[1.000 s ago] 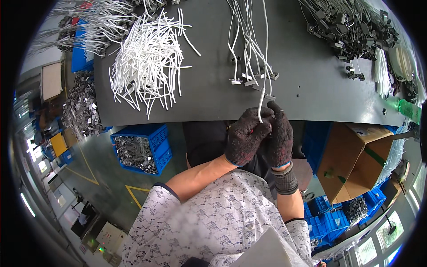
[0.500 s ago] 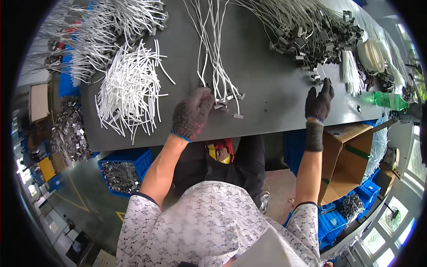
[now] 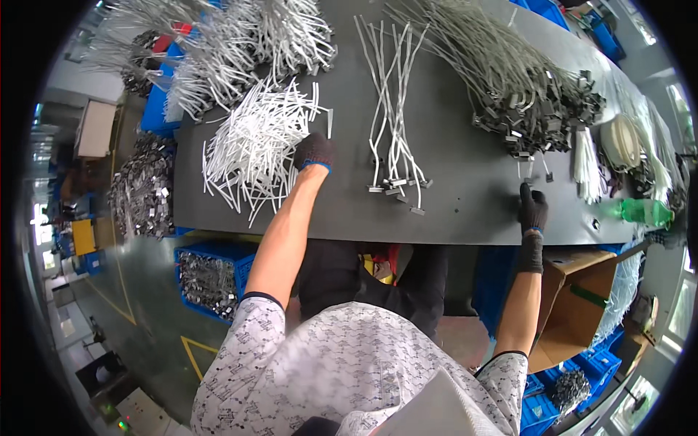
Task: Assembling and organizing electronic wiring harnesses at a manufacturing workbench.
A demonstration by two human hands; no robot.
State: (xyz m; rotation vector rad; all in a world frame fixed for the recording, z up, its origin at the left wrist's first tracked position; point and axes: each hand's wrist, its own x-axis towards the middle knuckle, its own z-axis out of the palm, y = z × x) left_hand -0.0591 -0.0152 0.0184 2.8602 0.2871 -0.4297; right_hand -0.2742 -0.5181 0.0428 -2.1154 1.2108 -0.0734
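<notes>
My left hand (image 3: pixel 315 154), in a dark knit glove, is closed at the right edge of a pile of cut white tubes (image 3: pixel 251 149). One white tube (image 3: pixel 330 122) stands out just above its fingers, apparently held, though the fingertips are hidden. To the right of this hand lies a small bunch of white-sleeved wires (image 3: pixel 398 138) with metal connectors (image 3: pixel 396 190) at their near ends. My right hand (image 3: pixel 534 208), gloved alike, has its fingers apart. Its tips are close below small connectors (image 3: pixel 528 179) hanging out of a large wire bundle (image 3: pixel 527 109).
More sleeved wires (image 3: pixel 291 36) heap at the back left. A white tube bundle (image 3: pixel 586 167), a tape roll (image 3: pixel 620 144) and a green bottle (image 3: pixel 646 212) lie at right. Below the table (image 3: pixel 349 218) are a cardboard box (image 3: pixel 571 312) and a blue crate (image 3: pixel 243 272) of metal parts.
My left hand has left the wire bunch and moved left to the tube pile. A stray tube there has turned more upright. My right hand stays near the loose connectors. The whole view has shifted.
</notes>
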